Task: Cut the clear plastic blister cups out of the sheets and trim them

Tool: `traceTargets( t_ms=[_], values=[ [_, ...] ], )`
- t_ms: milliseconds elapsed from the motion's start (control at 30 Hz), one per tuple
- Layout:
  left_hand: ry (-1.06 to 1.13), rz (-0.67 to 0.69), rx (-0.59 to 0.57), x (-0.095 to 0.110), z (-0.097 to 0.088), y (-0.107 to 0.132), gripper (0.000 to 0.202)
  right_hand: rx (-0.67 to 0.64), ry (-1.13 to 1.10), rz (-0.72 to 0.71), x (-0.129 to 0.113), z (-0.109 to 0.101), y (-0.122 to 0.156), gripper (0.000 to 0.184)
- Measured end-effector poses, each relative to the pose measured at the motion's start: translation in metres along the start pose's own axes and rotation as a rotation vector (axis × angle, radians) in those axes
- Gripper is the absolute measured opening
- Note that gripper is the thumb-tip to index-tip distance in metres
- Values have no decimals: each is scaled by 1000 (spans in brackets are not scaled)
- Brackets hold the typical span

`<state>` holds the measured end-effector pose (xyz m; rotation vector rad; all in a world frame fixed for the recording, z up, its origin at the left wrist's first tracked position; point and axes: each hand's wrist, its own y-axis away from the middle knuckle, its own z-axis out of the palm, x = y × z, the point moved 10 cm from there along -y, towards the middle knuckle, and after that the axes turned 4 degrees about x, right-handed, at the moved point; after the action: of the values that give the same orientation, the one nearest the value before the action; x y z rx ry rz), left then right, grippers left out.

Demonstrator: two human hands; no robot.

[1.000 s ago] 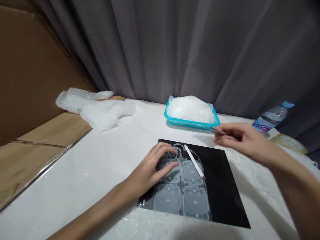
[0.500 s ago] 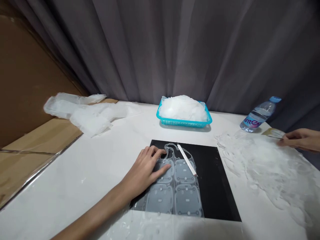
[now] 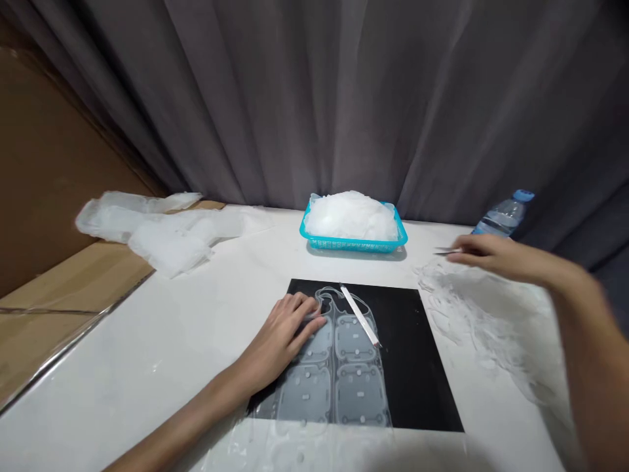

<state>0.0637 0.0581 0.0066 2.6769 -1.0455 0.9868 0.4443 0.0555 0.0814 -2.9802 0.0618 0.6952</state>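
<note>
while the left hand point(image 3: 287, 322) rested on the clear moulded sheet point(image 3: 360, 394) upon the black mat point(image 3: 419, 373), any pinch unclear, the right hand point(image 3: 496, 254), well apart, gripped tweezers point(image 3: 446, 251) near the white scraps point(image 3: 506, 328). this looked like steadying; reaching in called for skirting the white tool point(image 3: 359, 316), with bare mat open to its right edge.

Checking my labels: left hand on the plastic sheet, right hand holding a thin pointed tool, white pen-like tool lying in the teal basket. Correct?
No: the head view shows the white pen-like tool lying across the plastic sheet, over the black mat, not in the teal basket. The left hand and right hand, with its thin pointed tool, are as stated.
</note>
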Motion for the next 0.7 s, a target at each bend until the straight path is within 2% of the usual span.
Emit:
traceTargets(
  t_ms=[33, 67, 133, 233, 300, 400, 467, 533, 600, 700],
  values=[
    [-4, -6, -3, -1, 1, 0, 26, -118, -68, -82, -21, 31, -7, 44],
    [-14, -12, -4, -2, 1, -1, 26, -167, -102, -167, -41, 55, -13, 42],
    [-45, -16, 12, -5, 0, -3, 27, -137, -98, -292, -68, 90, -25, 36],
    [-110, 7, 60, -8, -4, -10, 27, -43, -59, -356, -82, 123, -33, 28],
    [-179, 29, 117, -12, -10, -16, 29, 15, -20, -396, -86, 132, -31, 26],
    [-308, 48, 259, -15, -24, -22, 29, 85, 75, -432, -87, 132, -24, 26],
    [-382, 55, 360, -10, -33, -21, 30, 126, 152, -432, -87, 128, -21, 26],
    [-426, 88, 421, 3, -37, -15, 35, 163, 218, -419, -86, 124, -20, 28],
    [-424, 153, 402, 21, -31, -8, 43, 200, 266, -400, -90, 119, -18, 26],
    [-360, 199, 247, 37, -7, -1, 60, 226, 291, -400, -111, 118, -12, 21]
  ],
)
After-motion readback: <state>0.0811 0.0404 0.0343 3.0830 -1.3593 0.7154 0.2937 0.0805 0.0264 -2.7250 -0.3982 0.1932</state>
